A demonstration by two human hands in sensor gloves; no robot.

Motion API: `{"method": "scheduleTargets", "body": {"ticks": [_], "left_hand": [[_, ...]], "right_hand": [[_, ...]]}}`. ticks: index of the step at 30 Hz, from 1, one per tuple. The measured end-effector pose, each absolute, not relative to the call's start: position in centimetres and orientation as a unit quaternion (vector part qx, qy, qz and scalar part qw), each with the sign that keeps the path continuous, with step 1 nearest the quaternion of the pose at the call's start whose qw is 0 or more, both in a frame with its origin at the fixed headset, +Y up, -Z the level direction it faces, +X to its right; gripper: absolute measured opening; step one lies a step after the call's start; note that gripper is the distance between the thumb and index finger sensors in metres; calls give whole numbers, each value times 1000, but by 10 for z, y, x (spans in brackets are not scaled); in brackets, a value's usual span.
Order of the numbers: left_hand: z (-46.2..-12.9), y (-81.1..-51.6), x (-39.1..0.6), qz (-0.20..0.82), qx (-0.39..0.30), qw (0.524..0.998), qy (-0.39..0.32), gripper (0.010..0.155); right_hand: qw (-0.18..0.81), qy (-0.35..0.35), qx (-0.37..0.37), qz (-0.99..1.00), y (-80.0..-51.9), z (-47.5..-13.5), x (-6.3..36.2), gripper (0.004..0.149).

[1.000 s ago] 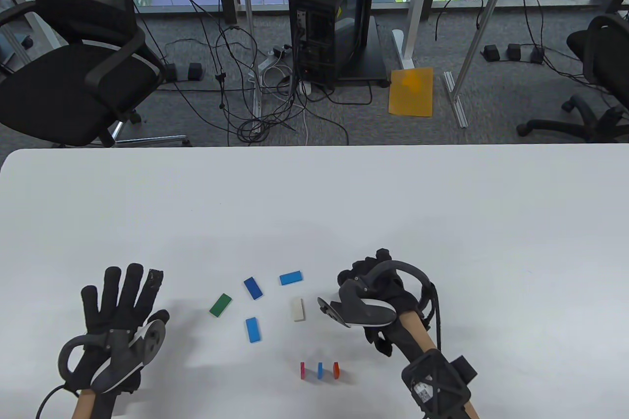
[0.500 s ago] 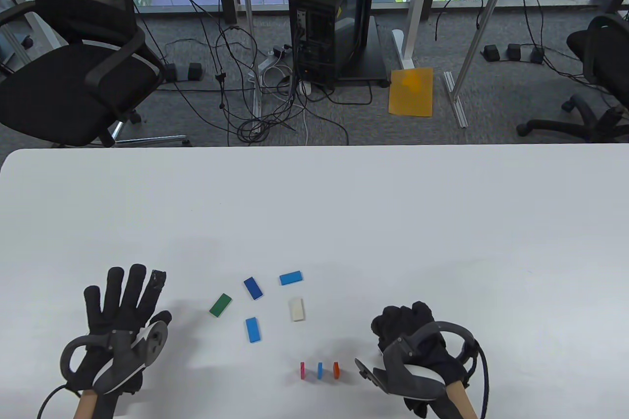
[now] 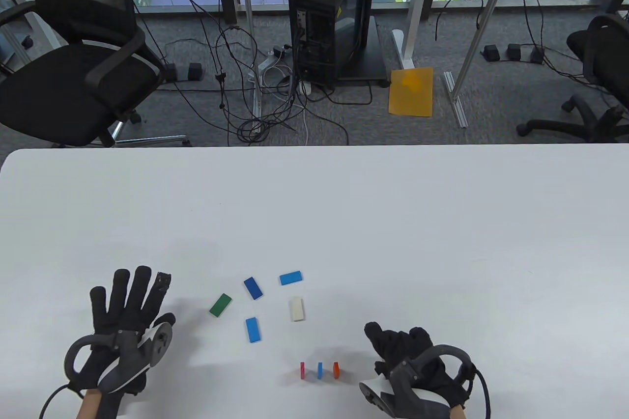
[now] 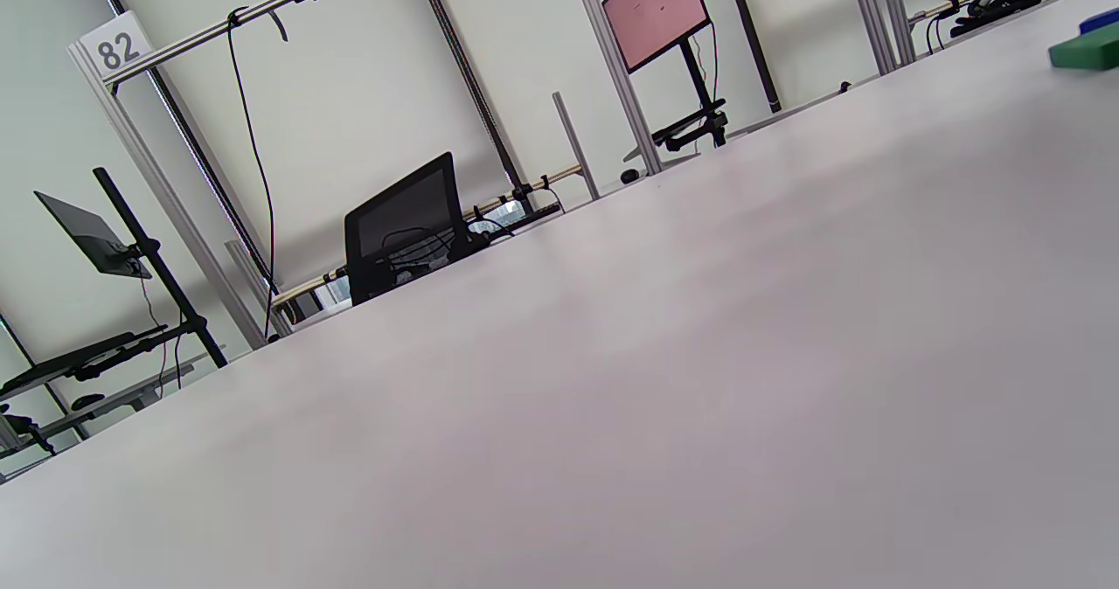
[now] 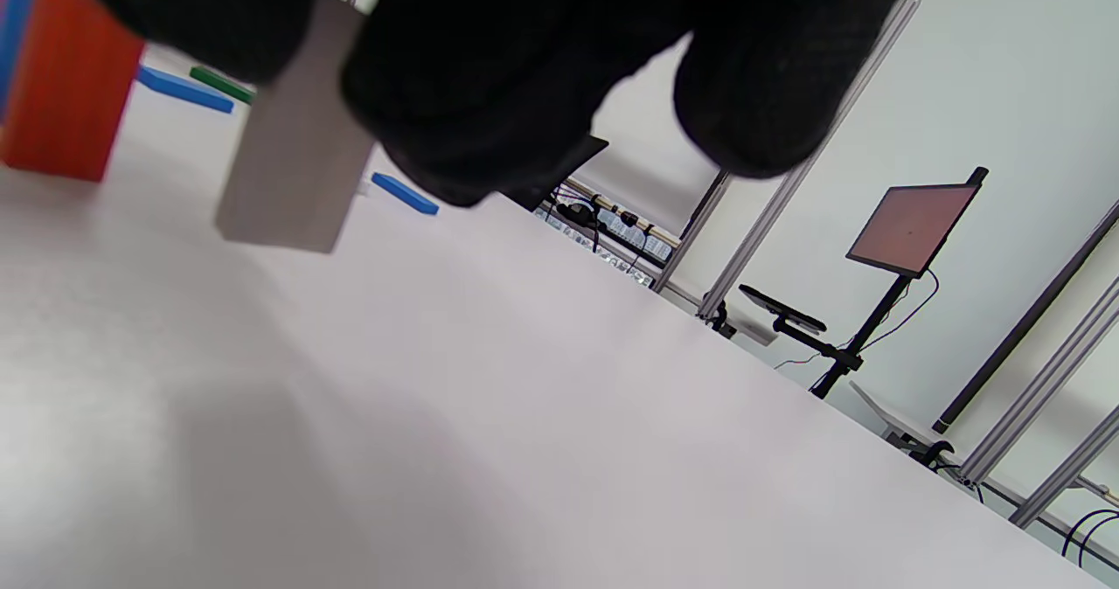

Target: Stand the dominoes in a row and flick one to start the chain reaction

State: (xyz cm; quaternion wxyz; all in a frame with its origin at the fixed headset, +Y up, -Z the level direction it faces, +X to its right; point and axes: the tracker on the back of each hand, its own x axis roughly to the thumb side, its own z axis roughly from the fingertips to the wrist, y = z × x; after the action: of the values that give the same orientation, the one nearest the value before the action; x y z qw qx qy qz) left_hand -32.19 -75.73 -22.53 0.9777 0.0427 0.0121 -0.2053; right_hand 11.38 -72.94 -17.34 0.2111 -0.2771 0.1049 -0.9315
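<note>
White table is bearing both hands: right hand is pinching a grey domino beside the orange domino; left hand is lying flat, fingers spread, holding nothing.

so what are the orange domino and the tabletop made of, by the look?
Orange domino: probably painted wood or matte plastic; flat, even colour, crisp edges, no gloss or visible grain. Tabletop: likely white laminate; smooth, uniform, with a soft sheen in the wrist views.

black office chair, orange sheet
</note>
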Motion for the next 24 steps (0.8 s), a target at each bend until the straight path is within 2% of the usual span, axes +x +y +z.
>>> {"method": "scheduleTargets", "body": {"ticks": [11, 24], "left_hand": [[-226, -758, -323, -201, 43, 978, 15, 72], [-226, -758, -323, -204, 42, 978, 14, 72]], "right_hand": [[219, 108, -321, -915, -737, -163, 91, 83], [233, 105, -334, -907, -752, -168, 75, 82]]}}
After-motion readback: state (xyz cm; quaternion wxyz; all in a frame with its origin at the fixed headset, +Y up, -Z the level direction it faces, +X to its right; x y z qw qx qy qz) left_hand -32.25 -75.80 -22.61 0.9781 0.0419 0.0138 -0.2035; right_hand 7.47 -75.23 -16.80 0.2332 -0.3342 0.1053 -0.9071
